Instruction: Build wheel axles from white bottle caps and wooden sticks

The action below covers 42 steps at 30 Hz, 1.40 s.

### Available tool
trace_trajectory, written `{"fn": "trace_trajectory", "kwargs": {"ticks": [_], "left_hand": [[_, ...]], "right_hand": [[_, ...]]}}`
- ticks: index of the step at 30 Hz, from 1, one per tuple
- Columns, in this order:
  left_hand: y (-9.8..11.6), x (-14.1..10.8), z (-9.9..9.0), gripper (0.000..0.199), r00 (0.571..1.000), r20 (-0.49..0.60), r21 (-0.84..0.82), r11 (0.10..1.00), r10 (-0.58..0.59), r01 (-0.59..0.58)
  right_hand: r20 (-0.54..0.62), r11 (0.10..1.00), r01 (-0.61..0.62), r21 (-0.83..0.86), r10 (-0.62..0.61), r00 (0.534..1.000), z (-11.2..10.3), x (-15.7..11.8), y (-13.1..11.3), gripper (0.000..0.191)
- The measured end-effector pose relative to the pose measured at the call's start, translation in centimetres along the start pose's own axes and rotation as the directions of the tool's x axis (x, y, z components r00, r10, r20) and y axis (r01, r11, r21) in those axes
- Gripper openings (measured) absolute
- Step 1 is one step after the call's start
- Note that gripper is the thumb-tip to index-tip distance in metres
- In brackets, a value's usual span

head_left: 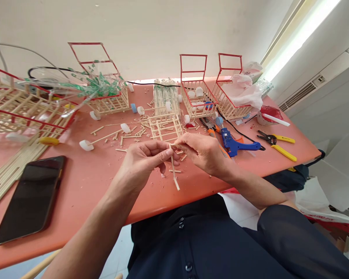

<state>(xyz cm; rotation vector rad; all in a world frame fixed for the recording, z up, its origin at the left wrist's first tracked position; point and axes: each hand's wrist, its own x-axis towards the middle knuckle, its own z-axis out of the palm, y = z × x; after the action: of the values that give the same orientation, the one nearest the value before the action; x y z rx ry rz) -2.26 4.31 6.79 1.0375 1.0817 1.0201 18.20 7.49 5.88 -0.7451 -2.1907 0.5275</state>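
My left hand [149, 157] and my right hand [202, 151] meet just above the front part of the table. Between them is a small piece of thin wooden sticks [173, 166] joined at angles, with one stick hanging down and a short one at its lower end. My left thumb and fingers pinch its upper corner. The right fingers close around the other end of its top stick, partly hidden. Right behind my hands lies a ladder-like wooden stick frame [163, 133]. Short cut stick pieces [130, 136] are scattered about it.
Stick carts with red-painted handles, like this one [194, 93], stand along the wall. To the right lie a blue glue gun [235, 144], yellow-handled pliers [279, 144] and a cup of red paint [269, 115]. A black phone [31, 193] and long sticks [10, 174] lie left.
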Motion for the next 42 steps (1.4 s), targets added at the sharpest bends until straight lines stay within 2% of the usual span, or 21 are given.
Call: {"fn": "trace_trajectory", "kwargs": {"ticks": [4, 16, 42], "left_hand": [[-0.12, 0.01, -0.12, 0.026, 1.0, 0.012, -0.027, 1.0, 0.006, -0.005], [-0.32, 0.06, -0.42, 0.029, 0.999, 0.038, -0.029, 0.999, 0.019, -0.018], [-0.31, 0.16, -0.1, 0.031, 1.0, -0.002, -0.066, 0.998, 0.013, -0.013]], "right_hand": [[-0.024, 0.999, 0.037, 0.003, -0.037, 0.999, 0.0, -0.06, 0.01, 0.015], [-0.016, 0.999, 0.033, -0.011, -0.033, 0.999, -0.01, 0.01, -0.15, 0.017], [-0.032, 0.998, 0.061, -0.026, -0.062, 0.998, 0.13, 0.11, 0.17, 0.013]]}}
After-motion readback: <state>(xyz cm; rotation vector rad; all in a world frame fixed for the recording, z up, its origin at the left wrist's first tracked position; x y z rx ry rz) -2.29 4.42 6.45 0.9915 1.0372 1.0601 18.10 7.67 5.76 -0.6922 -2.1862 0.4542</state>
